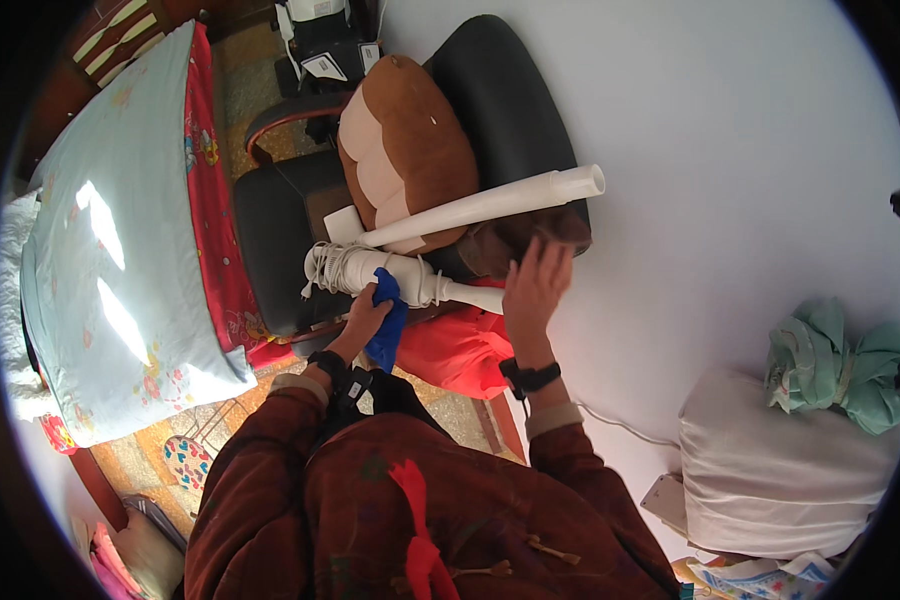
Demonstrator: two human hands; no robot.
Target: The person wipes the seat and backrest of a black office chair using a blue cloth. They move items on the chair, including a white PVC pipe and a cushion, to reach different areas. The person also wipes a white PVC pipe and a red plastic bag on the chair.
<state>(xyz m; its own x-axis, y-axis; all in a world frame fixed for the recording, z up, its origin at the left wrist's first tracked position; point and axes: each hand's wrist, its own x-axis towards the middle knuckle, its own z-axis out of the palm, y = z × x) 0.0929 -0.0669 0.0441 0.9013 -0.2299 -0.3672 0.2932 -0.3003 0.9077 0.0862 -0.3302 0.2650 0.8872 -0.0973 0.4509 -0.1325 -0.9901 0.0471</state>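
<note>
My left hand [368, 318] grips a blue cloth [387, 325] against a white vacuum cleaner body [385, 272]. A pale power cord [335, 268] is wound around that body, its plug hanging at the left end. My right hand [538, 285] is raised with its fingers stretched out, beside the narrow white end of the vacuum cleaner; whether it touches that end is hidden. Just beyond its fingertips lies a dark brown cloth [515, 243]. A long white tube [480, 205] with a flat nozzle [344, 226] at its left end slants across the black chair [280, 215].
A brown and cream cushion [410, 140] leans on the chair's backrest. To the left stands a bed with a light blue cover [120, 250]. Below the chair is a red bag [455, 350]. A white wall [710, 150] and a covered pile [780, 470] are on the right.
</note>
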